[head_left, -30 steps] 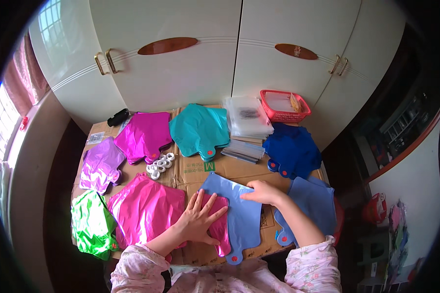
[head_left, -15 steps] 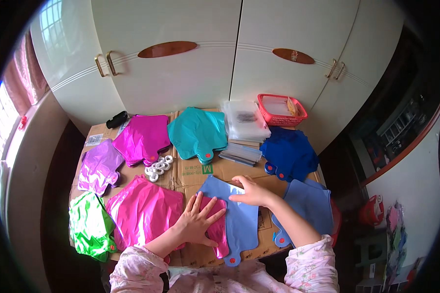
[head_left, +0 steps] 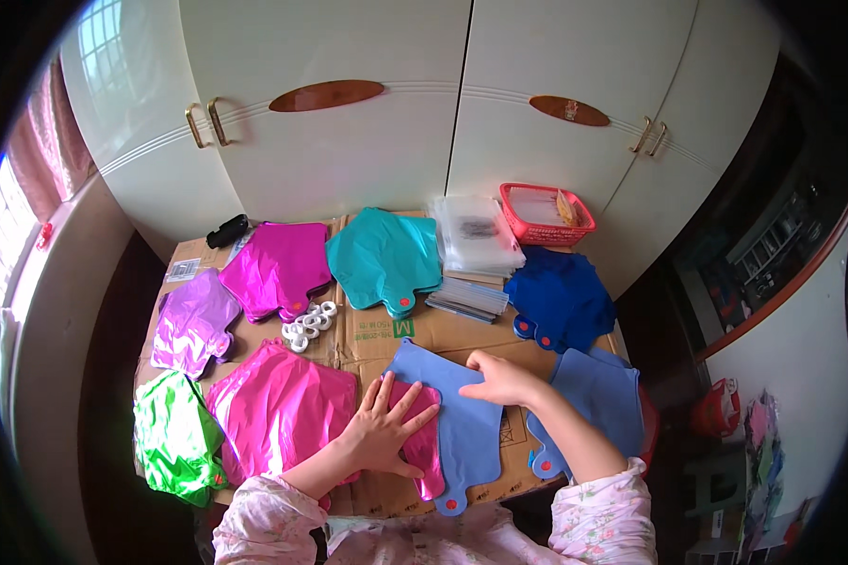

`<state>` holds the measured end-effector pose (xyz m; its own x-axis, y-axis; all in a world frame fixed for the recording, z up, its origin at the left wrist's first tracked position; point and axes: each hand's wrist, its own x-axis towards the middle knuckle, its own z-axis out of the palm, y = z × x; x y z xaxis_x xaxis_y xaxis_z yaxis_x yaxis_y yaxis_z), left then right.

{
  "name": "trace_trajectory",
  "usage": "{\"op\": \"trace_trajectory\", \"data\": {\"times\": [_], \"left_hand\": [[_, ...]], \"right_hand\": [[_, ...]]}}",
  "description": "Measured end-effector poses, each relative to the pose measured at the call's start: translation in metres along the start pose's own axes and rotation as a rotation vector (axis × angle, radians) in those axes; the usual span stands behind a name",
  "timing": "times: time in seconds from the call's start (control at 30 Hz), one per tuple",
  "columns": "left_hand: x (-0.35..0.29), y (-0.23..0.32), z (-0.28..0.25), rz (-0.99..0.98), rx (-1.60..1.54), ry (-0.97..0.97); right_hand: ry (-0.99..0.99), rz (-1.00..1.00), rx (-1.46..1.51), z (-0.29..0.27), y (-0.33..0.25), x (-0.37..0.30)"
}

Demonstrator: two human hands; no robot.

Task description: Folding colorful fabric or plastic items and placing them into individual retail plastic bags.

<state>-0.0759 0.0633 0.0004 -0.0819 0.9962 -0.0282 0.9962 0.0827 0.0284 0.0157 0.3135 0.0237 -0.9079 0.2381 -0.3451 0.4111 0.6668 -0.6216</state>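
My left hand [head_left: 383, 435] lies flat with its fingers spread, pressing on a folded pink foil balloon [head_left: 429, 471] and reaching the left edge of a flat blue foil balloon [head_left: 471, 438]. That blue balloon has a rounded tab with a red dot at its near end. Over its upper right part rests my right hand [head_left: 507, 381], thumb and index finger bent but apart, with nothing visible gripped between them. What its other fingers touch is hidden. More flat blue balloons [head_left: 598, 400] lie to the right of my right forearm, and a pile of pink foil balloons [head_left: 283, 405] lies left.
Cardboard [head_left: 367, 353] covers the table. Around it lie green [head_left: 174, 433], lilac [head_left: 193, 320], magenta [head_left: 278, 268], teal [head_left: 383, 254] and dark blue [head_left: 565, 297] balloon piles, white ribbon rolls [head_left: 308, 327], clear bags [head_left: 476, 231], thin strips [head_left: 468, 298] and a red basket [head_left: 548, 234].
My right hand has slid a little to the right and toward me over the blue balloon. My left hand stays pressed down in the same place.
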Motion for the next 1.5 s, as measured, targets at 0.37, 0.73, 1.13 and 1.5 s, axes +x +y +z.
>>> {"op": "trace_trajectory", "data": {"times": [0.37,0.73,1.13,1.5], "left_hand": [[0.001,0.0,0.005,-0.012,-0.032,0.012],[0.002,0.001,0.002,-0.007,0.003,0.005],[0.001,-0.004,0.013,0.043,-0.085,0.133],[0.018,-0.02,-0.003,-0.34,-0.722,0.243]], "right_hand": [[0.312,0.035,-0.116,0.034,0.006,-0.049],[0.571,-0.27,-0.108,0.118,-0.019,-0.104],[0.563,-0.34,-0.384,0.142,-0.034,-0.095],[0.548,-0.326,-0.465,0.142,-0.036,-0.093]]}}
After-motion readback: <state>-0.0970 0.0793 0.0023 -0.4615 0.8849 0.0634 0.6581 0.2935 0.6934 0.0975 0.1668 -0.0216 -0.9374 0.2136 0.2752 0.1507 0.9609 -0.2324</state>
